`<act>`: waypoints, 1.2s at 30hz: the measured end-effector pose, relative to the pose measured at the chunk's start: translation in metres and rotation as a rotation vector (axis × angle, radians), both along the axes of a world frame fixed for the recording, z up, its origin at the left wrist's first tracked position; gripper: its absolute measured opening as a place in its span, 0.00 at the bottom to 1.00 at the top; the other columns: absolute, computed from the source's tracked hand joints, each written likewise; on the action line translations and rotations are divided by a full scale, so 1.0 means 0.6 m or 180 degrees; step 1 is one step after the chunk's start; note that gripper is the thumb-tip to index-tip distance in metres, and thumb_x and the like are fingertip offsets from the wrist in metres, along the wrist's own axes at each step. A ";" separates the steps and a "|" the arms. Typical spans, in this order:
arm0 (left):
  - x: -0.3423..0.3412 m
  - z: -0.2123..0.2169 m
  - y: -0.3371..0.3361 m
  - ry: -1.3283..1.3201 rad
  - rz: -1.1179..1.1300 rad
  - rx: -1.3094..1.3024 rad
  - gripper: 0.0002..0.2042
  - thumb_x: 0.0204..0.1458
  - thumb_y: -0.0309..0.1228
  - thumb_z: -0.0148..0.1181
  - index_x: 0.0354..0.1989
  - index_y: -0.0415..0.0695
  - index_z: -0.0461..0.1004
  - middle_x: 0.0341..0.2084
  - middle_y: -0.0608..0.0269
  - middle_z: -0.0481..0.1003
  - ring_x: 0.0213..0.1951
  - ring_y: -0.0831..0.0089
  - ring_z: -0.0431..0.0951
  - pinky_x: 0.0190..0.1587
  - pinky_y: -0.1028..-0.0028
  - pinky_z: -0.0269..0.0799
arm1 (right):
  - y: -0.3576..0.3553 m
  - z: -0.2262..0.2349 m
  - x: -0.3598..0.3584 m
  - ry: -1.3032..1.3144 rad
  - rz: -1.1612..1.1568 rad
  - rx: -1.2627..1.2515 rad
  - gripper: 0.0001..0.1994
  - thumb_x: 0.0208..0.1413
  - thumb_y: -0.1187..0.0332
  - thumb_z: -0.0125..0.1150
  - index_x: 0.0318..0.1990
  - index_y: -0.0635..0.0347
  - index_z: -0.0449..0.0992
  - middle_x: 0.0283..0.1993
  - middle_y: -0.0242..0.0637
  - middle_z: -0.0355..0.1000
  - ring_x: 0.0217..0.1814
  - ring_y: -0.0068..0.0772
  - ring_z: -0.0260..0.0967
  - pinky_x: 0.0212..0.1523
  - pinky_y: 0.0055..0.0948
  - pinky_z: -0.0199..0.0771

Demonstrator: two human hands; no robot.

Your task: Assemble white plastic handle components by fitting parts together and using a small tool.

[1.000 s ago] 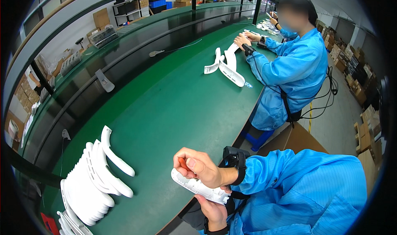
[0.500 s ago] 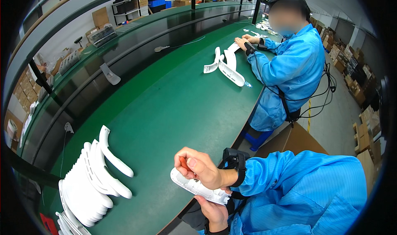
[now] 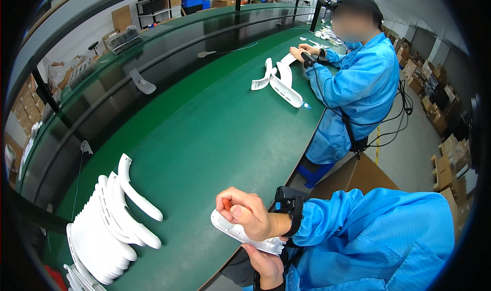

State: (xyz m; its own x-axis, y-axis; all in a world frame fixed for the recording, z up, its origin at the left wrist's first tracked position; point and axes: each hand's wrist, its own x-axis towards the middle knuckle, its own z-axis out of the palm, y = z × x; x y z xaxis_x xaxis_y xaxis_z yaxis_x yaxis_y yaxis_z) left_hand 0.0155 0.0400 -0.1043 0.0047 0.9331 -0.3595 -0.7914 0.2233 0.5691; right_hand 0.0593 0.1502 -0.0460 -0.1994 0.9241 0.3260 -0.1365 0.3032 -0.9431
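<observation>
Over the table's near edge, my left hand (image 3: 267,268) cradles a white curved plastic shell (image 3: 225,223) from below, its thumb along the shell's side. Small holes perforate the shell's rounded far end. Above it, my right hand (image 3: 249,212) is curled in a fist round a tool with an orange-red handle (image 3: 226,204). Only a bit of that handle shows; its working end is hidden behind my fingers. My right wrist and palm cover the middle of the shell.
White curved plastic parts (image 3: 97,234) lie in a long row at the left of the green table (image 3: 204,153). A co-worker in blue (image 3: 353,81) handles white parts (image 3: 286,90) farther along. A cardboard box (image 3: 355,178) stands beside the table, and a rail (image 3: 115,83) runs behind.
The view has shifted slightly, so the row of parts sits a little more to the left. Both hands keep their holds, and the right hand has turned a little.
</observation>
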 end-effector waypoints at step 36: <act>-0.099 0.038 -0.081 0.0660 -0.0319 0.0684 0.33 0.61 0.50 0.42 0.62 0.31 0.53 0.46 0.46 0.71 0.42 0.56 0.75 0.50 0.60 0.69 | 0.379 0.074 0.039 -0.2206 -0.0767 0.1135 0.12 0.51 0.65 0.55 0.37 0.66 0.73 0.32 0.52 0.74 0.37 0.53 0.73 0.39 0.43 0.72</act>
State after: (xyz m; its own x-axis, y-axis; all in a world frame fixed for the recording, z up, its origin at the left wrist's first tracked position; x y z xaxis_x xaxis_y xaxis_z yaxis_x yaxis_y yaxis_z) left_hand -0.0442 -0.0086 -0.0814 0.0477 0.9865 -0.1570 -0.6335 0.1514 0.7588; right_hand 0.0825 0.3778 -0.0014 -0.2726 0.8314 0.4842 0.5498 0.5476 -0.6307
